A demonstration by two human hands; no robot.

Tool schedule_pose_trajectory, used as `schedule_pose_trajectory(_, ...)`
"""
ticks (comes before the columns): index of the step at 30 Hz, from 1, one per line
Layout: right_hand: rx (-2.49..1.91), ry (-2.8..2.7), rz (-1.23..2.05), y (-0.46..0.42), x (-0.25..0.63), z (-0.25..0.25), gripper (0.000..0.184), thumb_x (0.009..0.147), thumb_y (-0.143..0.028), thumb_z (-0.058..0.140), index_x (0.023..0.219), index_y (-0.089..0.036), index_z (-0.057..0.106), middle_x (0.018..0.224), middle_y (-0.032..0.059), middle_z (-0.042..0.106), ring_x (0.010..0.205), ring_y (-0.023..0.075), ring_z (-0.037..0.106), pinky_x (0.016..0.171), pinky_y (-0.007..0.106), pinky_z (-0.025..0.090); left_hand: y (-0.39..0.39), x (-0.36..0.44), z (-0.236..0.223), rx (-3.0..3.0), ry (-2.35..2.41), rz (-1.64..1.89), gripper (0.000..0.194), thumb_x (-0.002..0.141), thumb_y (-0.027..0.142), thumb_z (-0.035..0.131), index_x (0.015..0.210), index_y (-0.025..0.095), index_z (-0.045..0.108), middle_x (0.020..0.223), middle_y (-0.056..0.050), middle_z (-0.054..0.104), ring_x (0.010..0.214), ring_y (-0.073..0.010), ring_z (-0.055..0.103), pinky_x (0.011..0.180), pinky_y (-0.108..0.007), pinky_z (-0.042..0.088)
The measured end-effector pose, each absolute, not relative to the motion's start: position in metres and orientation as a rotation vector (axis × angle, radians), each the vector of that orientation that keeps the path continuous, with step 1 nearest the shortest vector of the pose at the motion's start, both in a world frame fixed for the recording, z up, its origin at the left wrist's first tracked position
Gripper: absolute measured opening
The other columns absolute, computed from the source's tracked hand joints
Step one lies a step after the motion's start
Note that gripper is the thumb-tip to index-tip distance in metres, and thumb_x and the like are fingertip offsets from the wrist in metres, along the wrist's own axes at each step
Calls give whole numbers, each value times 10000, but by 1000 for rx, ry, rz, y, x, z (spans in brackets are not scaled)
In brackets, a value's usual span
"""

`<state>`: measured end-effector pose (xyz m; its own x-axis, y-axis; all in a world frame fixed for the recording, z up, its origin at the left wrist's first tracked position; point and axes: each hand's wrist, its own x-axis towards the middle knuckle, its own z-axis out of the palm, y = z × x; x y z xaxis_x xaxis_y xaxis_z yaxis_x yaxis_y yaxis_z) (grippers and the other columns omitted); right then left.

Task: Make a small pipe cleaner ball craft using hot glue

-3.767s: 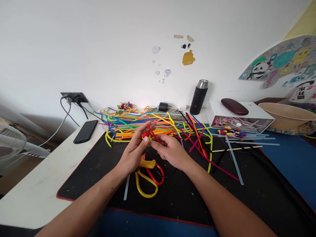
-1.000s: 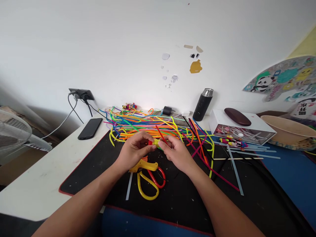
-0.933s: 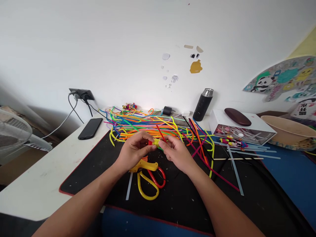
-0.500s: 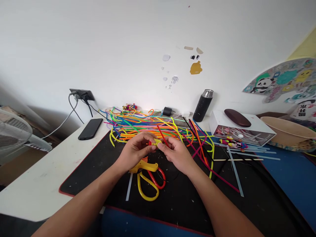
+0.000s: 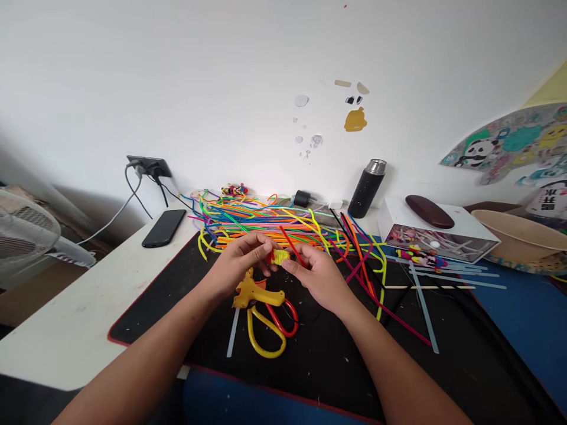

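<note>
Between my two hands is a small coil of wound yellow pipe cleaner (image 5: pixel 280 257) with red at its left end. My left hand (image 5: pixel 248 257) pinches the red end with thumb and fingers. On the right side, my right hand (image 5: pixel 312 271) grips the yellow end, its thumb on the coil. A straight red pipe cleaner stem (image 5: pixel 290 242) sticks up and to the left from near my right fingers. Below my hands lie a yellow glue gun (image 5: pixel 261 295) and scissors with one yellow and one red handle loop (image 5: pixel 267 335); the scissor blades are hidden.
Many coloured pipe cleaners (image 5: pixel 266 227) spread along the back of the black mat (image 5: pixel 328 360). A phone (image 5: pixel 163 228) lies left. At the right are a black flask (image 5: pixel 367 189), a white box (image 5: pixel 387 212), a small pipe-cleaner figure (image 5: pixel 419 257) and pale glue sticks (image 5: pixel 424 310).
My left fingers have shifted on the coil, so more of its yellow windings show. The view has moved slightly; the things on the table lie as before.
</note>
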<state>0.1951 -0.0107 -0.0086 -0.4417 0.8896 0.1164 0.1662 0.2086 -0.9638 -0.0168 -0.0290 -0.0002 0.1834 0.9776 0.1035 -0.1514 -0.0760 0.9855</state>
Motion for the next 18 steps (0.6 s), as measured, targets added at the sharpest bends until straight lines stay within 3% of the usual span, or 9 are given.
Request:
schedule_pose_trajectory(7, -1052, -1835, 1228, -10, 196, -13, 283, 955, -480, 708, 1046, -212, 712, 827, -14, 636, 696, 160, 487, 660, 300, 388, -25, -21, -4, 1210, 914, 1128, 329, 818, 392, 900, 971, 166, 716, 882, -32, 763, 646, -133, 722, 625, -243, 616)
schedule_pose_trajectory(13, -1015, -1808, 1255, -10, 198, -10, 286, 955, -488, 707, 987, -204, 707, 801, -18, 610, 682, 149, 463, 637, 289, 362, -25, -24, -5, 1132, 846, 1112, 313, 791, 344, 923, 974, 167, 741, 946, -39, 766, 788, -160, 751, 731, -278, 669)
schedule_pose_trajectory(18, -994, -1792, 1257, -8, 199, -13, 326, 960, -502, 705, 1062, -193, 732, 813, -18, 615, 679, 139, 458, 632, 274, 367, -24, -24, -5, 1083, 827, 1061, 330, 788, 320, 930, 1002, 161, 735, 932, -23, 753, 789, -157, 767, 780, -287, 678)
